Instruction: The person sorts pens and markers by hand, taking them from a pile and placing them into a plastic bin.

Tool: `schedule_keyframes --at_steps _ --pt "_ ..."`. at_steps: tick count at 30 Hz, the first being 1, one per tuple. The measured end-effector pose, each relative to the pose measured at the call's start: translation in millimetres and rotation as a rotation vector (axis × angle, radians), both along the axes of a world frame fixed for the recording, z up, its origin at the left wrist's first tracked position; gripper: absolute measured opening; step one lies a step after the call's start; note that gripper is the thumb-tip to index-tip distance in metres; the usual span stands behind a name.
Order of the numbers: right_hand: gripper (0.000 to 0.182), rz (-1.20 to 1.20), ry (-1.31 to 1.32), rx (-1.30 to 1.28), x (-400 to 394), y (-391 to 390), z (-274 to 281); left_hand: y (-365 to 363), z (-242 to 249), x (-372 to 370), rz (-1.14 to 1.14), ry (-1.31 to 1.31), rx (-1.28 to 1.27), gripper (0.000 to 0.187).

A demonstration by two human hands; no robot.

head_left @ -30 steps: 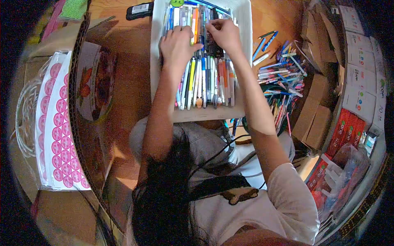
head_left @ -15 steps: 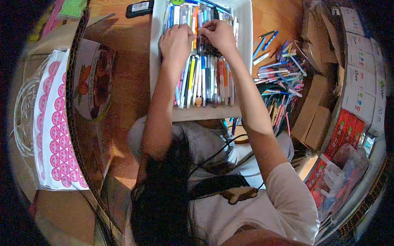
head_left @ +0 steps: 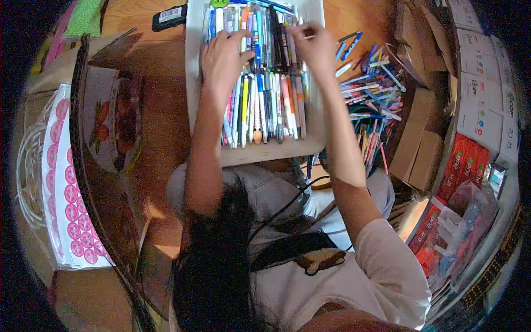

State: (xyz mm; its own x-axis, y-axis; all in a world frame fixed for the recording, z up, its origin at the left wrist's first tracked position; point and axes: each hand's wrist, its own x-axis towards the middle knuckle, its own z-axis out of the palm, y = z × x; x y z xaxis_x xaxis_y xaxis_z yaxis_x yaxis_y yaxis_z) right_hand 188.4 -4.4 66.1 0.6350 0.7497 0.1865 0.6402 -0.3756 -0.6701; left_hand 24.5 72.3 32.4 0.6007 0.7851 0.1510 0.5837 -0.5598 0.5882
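A white bin [head_left: 271,157] holds two rows of pens and markers [head_left: 260,110] laid side by side. Over the upper row, my left hand [head_left: 222,62] rests with its fingers apart, touching the pens. My right hand [head_left: 318,50] is raised at the right side of the bin, slightly blurred, with fingertips pinched together. A thin pale bit shows at those fingertips, too small to name. Dark pens [head_left: 281,39] lie in the upper row between the two hands.
A heap of loose pens [head_left: 373,91] lies on the wooden floor right of the bin. Further right are cardboard flaps [head_left: 423,144] and stacked boxes [head_left: 473,94]. At left, a carton holds sheets of pink round stickers [head_left: 72,193]. A black object with a label [head_left: 169,17] sits beside the bin.
My right hand has moved away from the pens toward the bin's right wall. My left hand has spread its fingers over the upper row. The whole view has shifted slightly.
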Motion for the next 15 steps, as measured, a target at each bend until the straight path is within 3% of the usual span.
schedule_keyframes --at_steps 2,7,15 --pt "0.029 -0.08 -0.091 -0.049 46 -18 -9 0 0 0 -0.026 0.056 -0.015 0.037" --pt "0.048 -0.273 -0.243 -0.565 118 -49 -23 2 -1 1 -0.025 0.053 -0.056 0.035" --pt "0.056 -0.351 -0.317 -0.794 146 -22 -47 4 -3 1 -0.026 0.078 -0.061 0.036"
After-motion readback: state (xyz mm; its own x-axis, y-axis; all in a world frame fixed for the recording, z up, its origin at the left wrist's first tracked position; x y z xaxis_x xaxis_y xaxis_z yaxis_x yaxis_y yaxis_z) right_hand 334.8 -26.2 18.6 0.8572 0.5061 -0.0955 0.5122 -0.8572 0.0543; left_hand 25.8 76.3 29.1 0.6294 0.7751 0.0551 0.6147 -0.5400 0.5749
